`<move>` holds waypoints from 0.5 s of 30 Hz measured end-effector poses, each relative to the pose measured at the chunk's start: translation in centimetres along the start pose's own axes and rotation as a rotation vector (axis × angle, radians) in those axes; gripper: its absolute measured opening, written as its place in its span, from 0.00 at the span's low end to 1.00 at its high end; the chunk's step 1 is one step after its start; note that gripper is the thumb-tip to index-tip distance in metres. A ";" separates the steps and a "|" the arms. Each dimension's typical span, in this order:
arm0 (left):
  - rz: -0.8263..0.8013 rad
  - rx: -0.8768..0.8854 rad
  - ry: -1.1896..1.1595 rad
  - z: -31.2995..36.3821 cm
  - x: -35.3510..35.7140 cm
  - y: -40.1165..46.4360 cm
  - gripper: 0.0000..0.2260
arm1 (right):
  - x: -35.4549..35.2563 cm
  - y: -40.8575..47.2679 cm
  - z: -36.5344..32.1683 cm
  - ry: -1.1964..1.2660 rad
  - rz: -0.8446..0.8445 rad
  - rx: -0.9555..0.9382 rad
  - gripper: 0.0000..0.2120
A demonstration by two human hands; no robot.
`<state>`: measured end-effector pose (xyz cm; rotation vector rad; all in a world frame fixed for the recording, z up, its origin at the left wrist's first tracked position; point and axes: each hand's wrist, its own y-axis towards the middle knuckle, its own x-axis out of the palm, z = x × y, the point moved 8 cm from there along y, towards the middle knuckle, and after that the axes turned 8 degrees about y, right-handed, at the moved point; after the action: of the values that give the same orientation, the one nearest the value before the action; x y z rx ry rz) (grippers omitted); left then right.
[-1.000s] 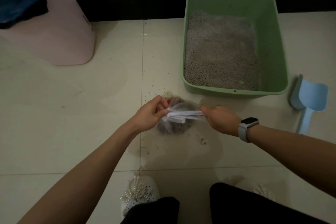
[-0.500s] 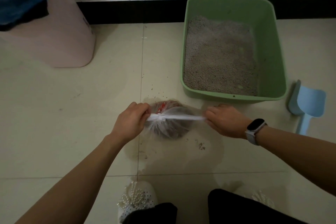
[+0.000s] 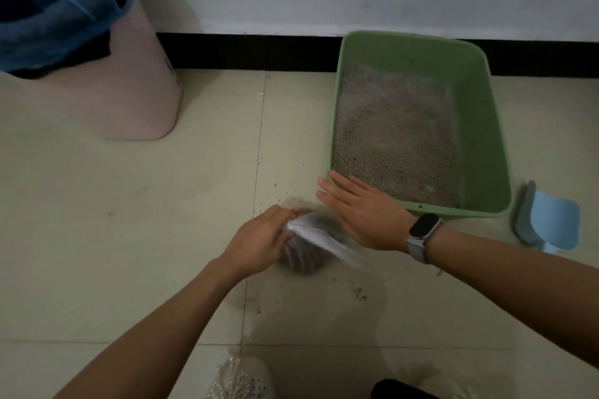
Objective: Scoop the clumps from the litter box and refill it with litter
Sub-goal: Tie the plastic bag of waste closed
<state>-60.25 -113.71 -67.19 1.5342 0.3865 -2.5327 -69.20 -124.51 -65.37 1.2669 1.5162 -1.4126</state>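
Waste bag (image 3: pixel 311 249), near the litter box (image 3: pixel 486 139), is gripped at its neck by the left hand (image 3: pixel 259 241) to keep it closed; right hand (image 3: pixel 359 214) is held flat, released.

tiled floor (image 3: pixel 97 253): green litter box (image 3: pixel 486 146), blue scoop (image 3: pixel 551 220), pink bin (image 3: pixel 129 100), clear bag (image 3: pixel 308 256), scattered grains (image 3: pixel 359 295).

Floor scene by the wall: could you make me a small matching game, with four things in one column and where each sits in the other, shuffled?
Things:
1. green plastic litter box
2. light blue plastic scoop
3. pink bin with a blue liner
4. clear plastic bag of clumps

Places:
A. far left, by the wall
B. on the floor right of the litter box
C. gripped by the left hand
D. against the black skirting, holding grey litter

Pairs: 1-D, 2-B, 3-A, 4-C
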 end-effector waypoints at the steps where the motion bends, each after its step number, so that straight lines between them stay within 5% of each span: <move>1: 0.014 -0.033 -0.053 -0.4 -0.8 0.2 0.06 | -0.6 0.1 0.2 0.063 0.000 -0.001 0.28; 7: 0.041 -0.228 -0.269 -3.4 -5.7 0.3 0.07 | -7.1 3.5 1.1 0.326 0.120 0.063 0.23; 15: 0.478 -0.363 -0.468 -6.8 -21.6 -0.8 0.09 | -16.7 11.1 -2.3 0.698 0.372 0.087 0.18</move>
<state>-44.73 -110.97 -50.97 0.7595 0.3367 -2.1892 -53.71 -126.25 -52.54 2.1147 1.5264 -0.8329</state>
